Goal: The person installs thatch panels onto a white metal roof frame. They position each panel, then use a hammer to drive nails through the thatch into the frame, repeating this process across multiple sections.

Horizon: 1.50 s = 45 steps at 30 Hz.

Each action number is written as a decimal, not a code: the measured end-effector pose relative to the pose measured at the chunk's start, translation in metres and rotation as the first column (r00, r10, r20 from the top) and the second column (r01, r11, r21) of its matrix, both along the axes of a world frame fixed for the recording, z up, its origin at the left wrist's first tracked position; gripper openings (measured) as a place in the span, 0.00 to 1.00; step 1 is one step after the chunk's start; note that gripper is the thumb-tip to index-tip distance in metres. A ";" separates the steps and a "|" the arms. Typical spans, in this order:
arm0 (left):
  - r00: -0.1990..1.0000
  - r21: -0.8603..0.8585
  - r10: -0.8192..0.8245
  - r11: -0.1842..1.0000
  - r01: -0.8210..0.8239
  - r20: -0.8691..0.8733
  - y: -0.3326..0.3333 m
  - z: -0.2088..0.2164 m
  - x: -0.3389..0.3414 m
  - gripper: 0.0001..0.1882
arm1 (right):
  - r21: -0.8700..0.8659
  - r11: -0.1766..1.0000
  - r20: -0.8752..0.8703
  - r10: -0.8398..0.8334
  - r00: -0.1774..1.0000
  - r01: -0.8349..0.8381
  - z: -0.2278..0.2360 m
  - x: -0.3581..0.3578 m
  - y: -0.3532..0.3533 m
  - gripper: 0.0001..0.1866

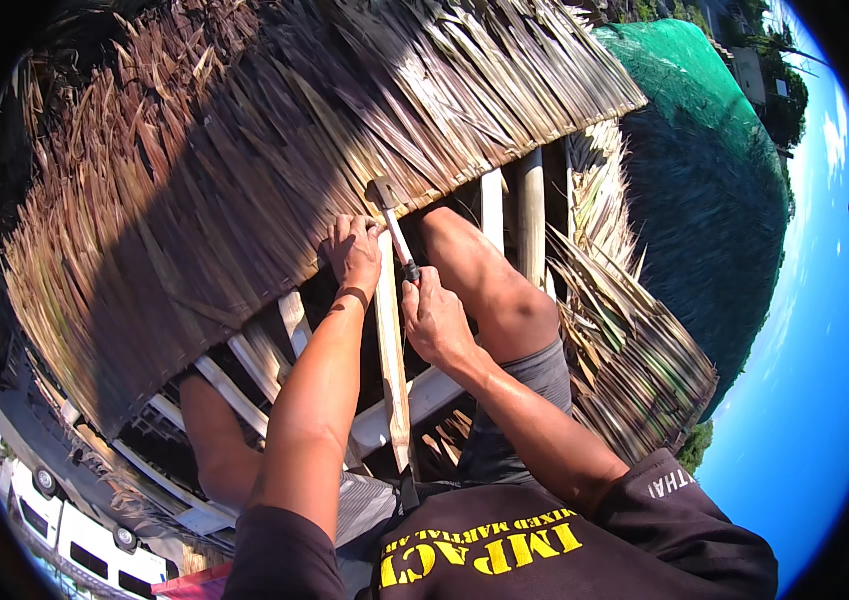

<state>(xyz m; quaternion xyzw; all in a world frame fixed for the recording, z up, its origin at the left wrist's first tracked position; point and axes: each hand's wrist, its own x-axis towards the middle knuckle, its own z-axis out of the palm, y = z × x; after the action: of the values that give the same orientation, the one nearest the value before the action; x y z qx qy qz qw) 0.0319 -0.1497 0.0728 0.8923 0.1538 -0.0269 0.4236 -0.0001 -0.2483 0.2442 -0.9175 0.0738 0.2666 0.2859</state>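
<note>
Brown metal and pale shaft: a hammer-like tool with a black grip is held by the right hand, whose fingers are clamped around the grip. The tool's head is seen at the lower edge of a broad brown panel of dried-leaf thatch, just beside the left hand. There the fingers are bunched together and laid against that edge, by the upper end of a long pale wooden strip; whether anything small is pinched cannot be told.

Progress, as judged: partway. The upper side is overlaid by thatch; below it, weathered white slats are left uncovered. Whether the edge is fastened at the tool cannot be made out.

Farther out: a bent bare knee is set near the strip, on the right; a second, greenish-tan thatch panel is seen past it, then a domed roof with a bright green top. At lower left, a white vehicle is noted.
</note>
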 end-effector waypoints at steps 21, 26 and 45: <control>0.219 -0.443 0.422 -0.560 -0.700 -0.880 0.006 -0.044 -0.027 0.17 | 0.309 0.951 0.355 -0.102 0.929 -0.014 0.048 -0.011 0.015 0.14; 0.367 -0.525 0.377 -0.560 -0.641 -0.850 0.004 -0.065 -0.037 0.17 | 0.094 0.996 0.110 -0.009 0.994 -0.002 0.005 0.033 0.041 0.12; 0.154 -0.329 0.375 -0.463 -0.823 -0.914 0.009 -0.045 -0.019 0.14 | -0.082 0.990 0.055 -0.113 0.992 0.117 -0.006 -0.010 0.014 0.16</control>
<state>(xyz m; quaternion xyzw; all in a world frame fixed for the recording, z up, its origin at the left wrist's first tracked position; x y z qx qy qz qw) 0.0125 -0.1405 0.0281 0.0804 0.6938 -0.0099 0.7156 -0.0099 -0.2342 0.2387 -0.9293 0.1309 0.2233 0.2634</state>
